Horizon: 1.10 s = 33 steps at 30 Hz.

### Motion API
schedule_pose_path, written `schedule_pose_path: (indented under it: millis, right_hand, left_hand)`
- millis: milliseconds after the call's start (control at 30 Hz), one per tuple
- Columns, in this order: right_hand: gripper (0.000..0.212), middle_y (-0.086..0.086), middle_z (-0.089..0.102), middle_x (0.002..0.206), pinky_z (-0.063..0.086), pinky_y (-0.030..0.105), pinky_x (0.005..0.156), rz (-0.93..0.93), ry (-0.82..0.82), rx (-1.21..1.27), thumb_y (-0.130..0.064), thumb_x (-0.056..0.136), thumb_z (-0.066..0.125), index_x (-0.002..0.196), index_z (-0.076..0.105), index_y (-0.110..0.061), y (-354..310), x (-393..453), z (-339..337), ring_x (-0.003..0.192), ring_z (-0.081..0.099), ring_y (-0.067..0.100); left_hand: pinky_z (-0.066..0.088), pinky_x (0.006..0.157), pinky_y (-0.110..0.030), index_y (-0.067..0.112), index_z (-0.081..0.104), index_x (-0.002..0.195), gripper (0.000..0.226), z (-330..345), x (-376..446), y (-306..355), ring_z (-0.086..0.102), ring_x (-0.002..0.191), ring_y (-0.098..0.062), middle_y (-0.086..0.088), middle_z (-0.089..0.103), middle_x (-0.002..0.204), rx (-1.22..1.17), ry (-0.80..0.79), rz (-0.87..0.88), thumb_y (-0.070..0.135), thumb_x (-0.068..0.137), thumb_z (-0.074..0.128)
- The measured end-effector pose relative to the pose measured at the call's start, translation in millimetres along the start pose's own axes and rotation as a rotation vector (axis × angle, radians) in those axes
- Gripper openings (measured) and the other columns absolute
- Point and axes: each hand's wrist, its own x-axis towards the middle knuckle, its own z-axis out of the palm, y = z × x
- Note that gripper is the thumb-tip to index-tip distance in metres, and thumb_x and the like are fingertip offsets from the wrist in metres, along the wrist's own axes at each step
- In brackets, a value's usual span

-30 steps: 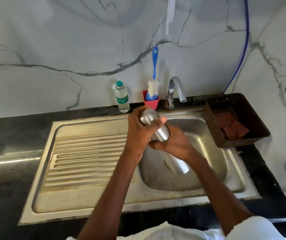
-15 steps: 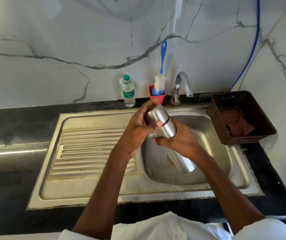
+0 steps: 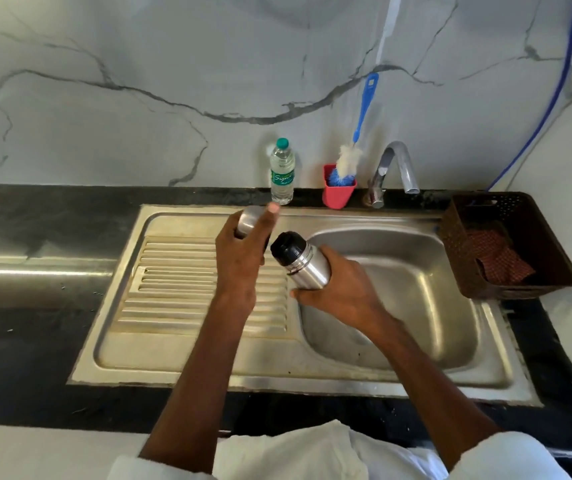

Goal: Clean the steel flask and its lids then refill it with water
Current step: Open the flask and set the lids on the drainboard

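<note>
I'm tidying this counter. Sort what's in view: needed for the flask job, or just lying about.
Needed: steel flask in right hand; steel cap in left hand; inner black lid; bottle brush; tap; sink.
Lying about: water bottle; brown basket; checked cloth.

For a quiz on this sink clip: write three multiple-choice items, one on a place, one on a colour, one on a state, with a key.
1. Where does the bottle brush stand?
A. in the red cup by the tap
B. in the brown basket
C. in the sink basin

2. What colour is the inner stopper on the steel flask?
A. white
B. black
C. green

3. What is the state of the flask's steel outer cap?
A. screwed on the flask
B. lying on the drainboard
C. off the flask, held in the left hand

Key: 1 A, its bristles sit in the cup behind the sink; 2 B, a black stopper closes the neck; 3 C, the left hand grips the cap apart from the flask, which the right hand holds.
</note>
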Motion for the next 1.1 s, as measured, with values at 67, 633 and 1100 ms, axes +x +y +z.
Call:
schedule_pose_path:
  millis: [67,633,1100]
  right_hand:
    - [0.067,-0.017,0.064,0.096,0.051,0.029,0.069,-0.002,-0.026,0.020,-0.055,0.060,0.089,0.114,0.052,-0.040,-1,1,13,0.082,0.061,0.001]
    - [0.066,-0.013,0.070,0.100,0.058,0.029,0.073,-0.032,-0.175,0.158,-0.047,0.060,0.094,0.114,0.059,-0.034,-23,14,97,0.085,0.067,0.003]
    - [0.065,-0.012,0.073,0.101,0.053,0.020,0.074,0.008,-0.261,0.282,-0.031,0.063,0.096,0.119,0.063,-0.032,-8,18,48,0.088,0.069,0.002]
  left_hand:
    - [0.045,0.075,-0.034,0.021,0.071,0.111,0.064,-31,9,-13,0.062,0.086,-0.015,-0.001,0.071,0.093,-0.129,-0.083,-0.168,0.067,0.069,0.084]
    - [0.056,0.098,-0.043,0.035,0.060,0.133,0.065,-156,-9,-173,0.062,0.121,-0.015,0.009,0.067,0.129,0.467,0.099,-0.004,0.045,0.074,0.086]
    - [0.045,0.111,-0.036,0.012,0.055,0.146,0.046,-70,1,-40,0.054,0.133,-0.016,-0.001,0.058,0.147,0.088,-0.498,0.134,0.015,0.101,0.061]
